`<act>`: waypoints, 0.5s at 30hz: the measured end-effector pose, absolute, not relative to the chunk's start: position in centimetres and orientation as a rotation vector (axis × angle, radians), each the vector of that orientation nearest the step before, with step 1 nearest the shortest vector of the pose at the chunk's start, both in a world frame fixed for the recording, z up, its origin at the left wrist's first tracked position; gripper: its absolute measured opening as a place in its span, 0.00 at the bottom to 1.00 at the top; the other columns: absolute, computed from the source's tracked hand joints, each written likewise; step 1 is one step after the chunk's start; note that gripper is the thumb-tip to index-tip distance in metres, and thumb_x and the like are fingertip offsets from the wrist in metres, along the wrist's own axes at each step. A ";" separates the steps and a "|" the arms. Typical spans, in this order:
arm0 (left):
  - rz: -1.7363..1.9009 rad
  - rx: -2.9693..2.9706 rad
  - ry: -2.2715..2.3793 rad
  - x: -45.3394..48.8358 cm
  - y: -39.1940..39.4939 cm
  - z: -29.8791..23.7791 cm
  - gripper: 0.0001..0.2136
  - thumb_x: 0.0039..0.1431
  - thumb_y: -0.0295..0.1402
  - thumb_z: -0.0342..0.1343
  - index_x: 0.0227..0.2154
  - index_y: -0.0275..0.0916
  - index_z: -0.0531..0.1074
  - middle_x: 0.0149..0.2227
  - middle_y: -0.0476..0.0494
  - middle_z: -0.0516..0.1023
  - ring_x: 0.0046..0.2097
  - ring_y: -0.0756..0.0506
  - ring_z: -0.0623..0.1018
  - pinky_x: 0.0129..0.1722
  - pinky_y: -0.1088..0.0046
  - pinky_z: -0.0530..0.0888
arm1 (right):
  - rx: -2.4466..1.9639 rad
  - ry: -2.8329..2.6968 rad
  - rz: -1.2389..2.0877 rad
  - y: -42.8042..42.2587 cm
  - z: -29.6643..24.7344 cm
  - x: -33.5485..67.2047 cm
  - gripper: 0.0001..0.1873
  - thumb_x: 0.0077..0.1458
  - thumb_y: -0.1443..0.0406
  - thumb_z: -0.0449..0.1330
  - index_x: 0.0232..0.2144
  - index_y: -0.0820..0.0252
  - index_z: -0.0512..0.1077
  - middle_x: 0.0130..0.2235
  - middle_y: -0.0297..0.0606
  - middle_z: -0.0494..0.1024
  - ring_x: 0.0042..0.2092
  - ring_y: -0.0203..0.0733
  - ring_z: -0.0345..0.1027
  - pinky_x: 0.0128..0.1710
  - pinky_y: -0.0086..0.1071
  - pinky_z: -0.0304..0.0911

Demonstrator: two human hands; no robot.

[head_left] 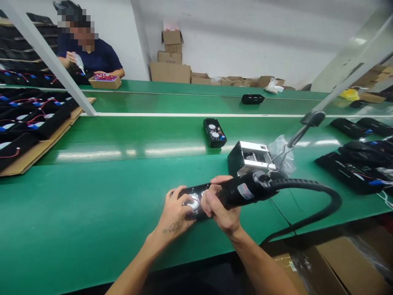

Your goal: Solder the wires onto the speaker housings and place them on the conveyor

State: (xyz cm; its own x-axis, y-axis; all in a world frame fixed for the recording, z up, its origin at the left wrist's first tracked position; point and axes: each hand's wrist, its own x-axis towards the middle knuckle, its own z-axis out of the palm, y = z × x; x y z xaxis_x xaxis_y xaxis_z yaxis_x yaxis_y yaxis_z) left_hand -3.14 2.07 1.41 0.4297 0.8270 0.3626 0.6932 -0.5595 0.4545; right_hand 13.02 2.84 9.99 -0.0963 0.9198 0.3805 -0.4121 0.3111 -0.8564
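Black speaker case (196, 201) lies on the green desk (92, 205), pinned under fingers of the left hand (176, 215). The right hand (219, 211) fingers wrap the screwdriver (245, 190). If the case shifts, the tip may skid.

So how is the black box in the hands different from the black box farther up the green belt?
The near box lies sideways, gripped by the left hand, while the right hand holds a power screwdriver to it. The far box sits alone on the green belt, pointing away. Hands hide part of the near box; the far box shows fully. Both are black with round whitish parts facing up.
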 end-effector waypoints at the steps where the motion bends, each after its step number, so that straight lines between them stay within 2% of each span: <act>1: 0.826 2.442 1.327 -3.1 2.1 1.4 0.08 0.49 0.31 0.72 0.32 0.49 0.82 0.46 0.48 0.82 0.64 0.30 0.67 0.58 0.41 0.63 | -0.576 -1.188 1.217 2.9 10.0 13.0 0.13 0.63 0.65 0.63 0.47 0.50 0.64 0.22 0.20 0.66 0.18 0.30 0.59 0.19 0.26 0.59; 7: 0.827 2.457 1.343 -3.1 2.1 1.2 0.05 0.51 0.33 0.71 0.30 0.48 0.82 0.48 0.45 0.82 0.64 0.30 0.67 0.58 0.41 0.63 | -0.610 -1.263 1.173 3.1 9.6 12.5 0.11 0.63 0.65 0.62 0.45 0.51 0.64 0.22 0.20 0.65 0.17 0.29 0.59 0.19 0.25 0.57; 15: 0.866 2.459 1.333 -3.1 1.9 1.7 0.05 0.56 0.34 0.67 0.36 0.51 0.83 0.49 0.46 0.82 0.63 0.31 0.67 0.58 0.44 0.64 | -0.603 -1.403 1.147 3.1 7.9 12.3 0.10 0.64 0.66 0.60 0.44 0.52 0.62 0.22 0.19 0.63 0.18 0.29 0.58 0.19 0.25 0.57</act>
State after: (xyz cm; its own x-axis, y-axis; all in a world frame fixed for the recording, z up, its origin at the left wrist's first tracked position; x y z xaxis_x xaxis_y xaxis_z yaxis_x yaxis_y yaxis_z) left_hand -3.09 1.90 1.69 0.4174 0.8184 0.3949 0.6930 -0.5678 0.4442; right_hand 12.29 3.08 7.87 -0.1997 0.8754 0.4402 -0.2576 0.3865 -0.8856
